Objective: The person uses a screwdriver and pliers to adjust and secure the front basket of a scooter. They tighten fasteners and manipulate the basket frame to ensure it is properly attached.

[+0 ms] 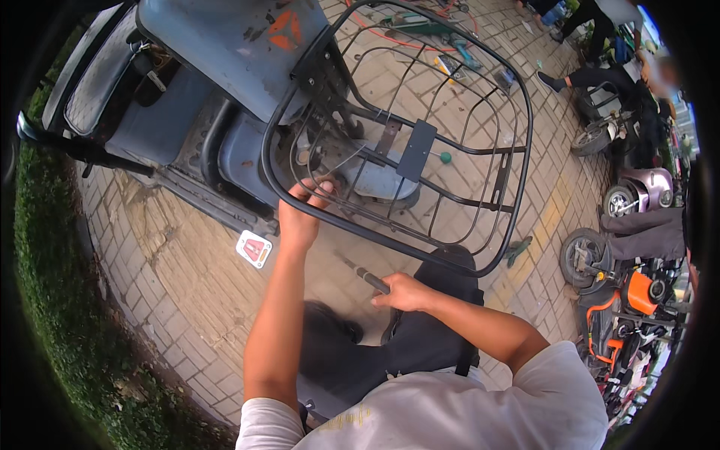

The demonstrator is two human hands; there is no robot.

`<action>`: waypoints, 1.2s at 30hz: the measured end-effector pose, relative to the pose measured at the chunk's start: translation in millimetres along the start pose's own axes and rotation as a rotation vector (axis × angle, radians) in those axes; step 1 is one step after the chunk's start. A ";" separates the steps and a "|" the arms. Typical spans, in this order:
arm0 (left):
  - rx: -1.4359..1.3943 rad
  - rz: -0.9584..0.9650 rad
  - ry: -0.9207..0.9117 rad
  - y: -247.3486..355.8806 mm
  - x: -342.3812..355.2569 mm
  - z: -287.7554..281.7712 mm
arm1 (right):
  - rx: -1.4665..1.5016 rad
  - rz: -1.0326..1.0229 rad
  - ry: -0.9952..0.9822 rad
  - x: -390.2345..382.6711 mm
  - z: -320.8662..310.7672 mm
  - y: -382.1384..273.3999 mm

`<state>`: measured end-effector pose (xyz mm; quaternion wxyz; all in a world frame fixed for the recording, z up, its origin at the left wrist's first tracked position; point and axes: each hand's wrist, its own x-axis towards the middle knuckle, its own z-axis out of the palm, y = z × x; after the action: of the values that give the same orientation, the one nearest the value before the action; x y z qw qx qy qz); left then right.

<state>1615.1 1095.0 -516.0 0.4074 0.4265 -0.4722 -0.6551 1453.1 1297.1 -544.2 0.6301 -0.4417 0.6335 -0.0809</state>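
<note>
A black wire basket [512, 225] sits at a battered blue-grey scooter [196, 45], over its rear. My left hand [306, 210] has its fingers curled on the basket's left wires, beside a thin grey wire. My right hand [401, 292] grips a dark-handled tool [367, 274] with a metal shaft, below the basket; its tip is hard to make out. A green-knobbed tool [445, 157] is seen through the basket beside its black plate [416, 150]. A red-and-white reflector [254, 248] lies at the scooter's lower edge.
Tools [465, 52] and an orange hose [379, 30] lie on the paving behind the basket. Green pliers [517, 247] lie at right. Co-workers' legs [641, 225] and parked scooters [641, 296] line the right side. A hedge [52, 315] runs along the left.
</note>
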 end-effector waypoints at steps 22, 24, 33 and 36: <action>-0.407 0.234 0.478 -69.8 -49.7 97.3 | -0.048 -0.280 -0.123 24.7 -38.3 59.5; -0.318 0.279 0.516 -59.6 -39.3 109.3 | -0.060 -0.279 -0.128 22.1 -42.1 60.4; 0.075 0.264 0.571 -27.0 -30.4 117.1 | 0.169 -0.335 0.033 29.5 -51.4 68.2; 0.028 0.310 0.601 -29.1 -29.4 119.7 | 0.136 -0.449 0.189 22.7 -66.4 38.1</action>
<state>1507.3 1161.4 -516.2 0.6172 0.5292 -0.3992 -0.4239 1382.1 1274.7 -573.0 0.5625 -0.5183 0.5689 -0.3021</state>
